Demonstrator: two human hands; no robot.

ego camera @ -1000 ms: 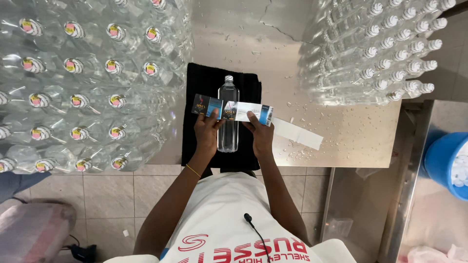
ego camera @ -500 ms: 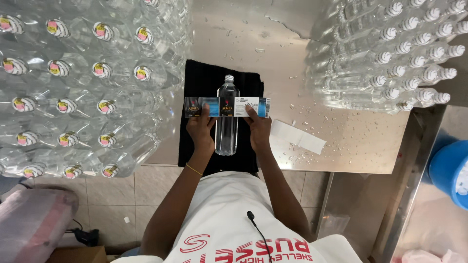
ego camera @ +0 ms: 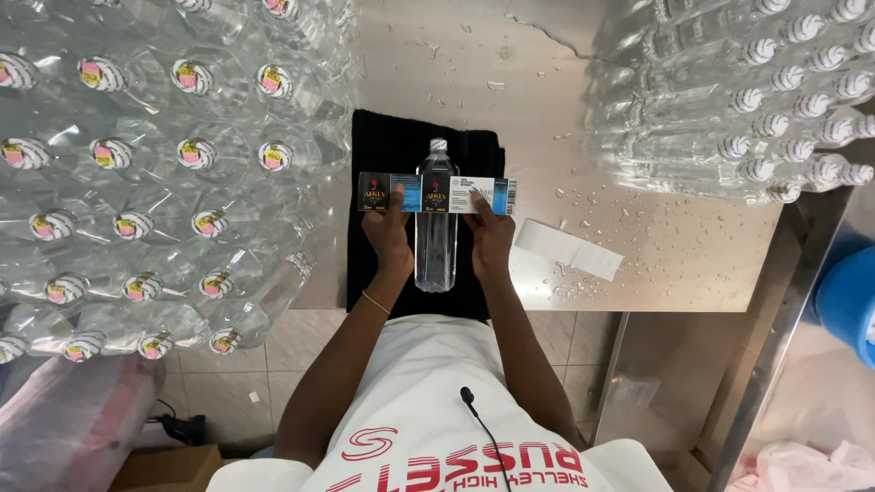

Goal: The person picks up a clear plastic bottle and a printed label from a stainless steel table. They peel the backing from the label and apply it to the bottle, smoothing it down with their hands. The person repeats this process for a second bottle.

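A clear plastic water bottle (ego camera: pixel 437 246) lies lengthwise on a black cloth (ego camera: pixel 387 137), its cap pointing away from me. A long blue, black and white label strip (ego camera: pixel 436 194) lies straight across the bottle's upper body. My left hand (ego camera: pixel 390 230) presses the label's left half with the thumb. My right hand (ego camera: pixel 488 232) presses the label's right half, fingers alongside the bottle.
A large stack of capped clear bottles (ego camera: pixel 137 182) fills the left side. Another stack of bottles lying on their sides (ego camera: pixel 729 100) sits at the upper right. A white label backing strip (ego camera: pixel 567 249) lies on the wet steel table (ego camera: pixel 674 264). A blue tub (ego camera: pixel 848 296) stands at the right edge.
The label was tilted above the bottle; it now lies level across the bottle with both hands pressing it down.
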